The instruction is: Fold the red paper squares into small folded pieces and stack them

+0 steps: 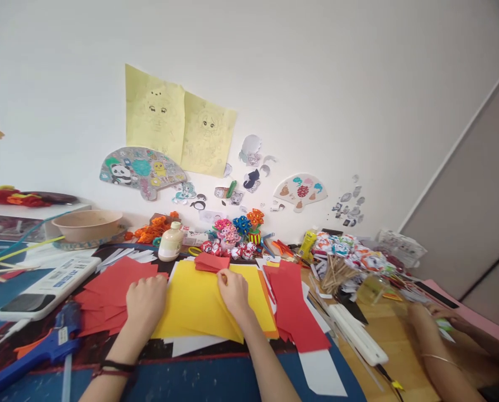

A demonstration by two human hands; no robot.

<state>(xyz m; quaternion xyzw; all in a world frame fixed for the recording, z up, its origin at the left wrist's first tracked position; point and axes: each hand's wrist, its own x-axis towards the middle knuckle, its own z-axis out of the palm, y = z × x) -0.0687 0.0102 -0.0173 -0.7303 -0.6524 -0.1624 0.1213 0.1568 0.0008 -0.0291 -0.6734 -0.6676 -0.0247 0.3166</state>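
Observation:
My left hand [146,303] is closed with its fingers curled down, at the left edge of a stack of yellow paper [194,304]. Its fingertips are hidden, so I cannot see what they hold. A spread of red paper squares [102,301] lies beside and beyond it. My right hand [234,291] is pinched above the yellow sheets, thumb and finger meeting at the near edge of some small red paper pieces [210,262]. Whether it grips one of these pieces cannot be made out. The yellow top sheet bends up slightly by my right wrist.
Left of me lie a blue glue gun [60,340] and a white power bank [50,287]. A glue bottle [171,242] stands behind the yellow paper. Red strips [295,304] and a white power strip [358,334] are to the right, near another person's arms [431,346].

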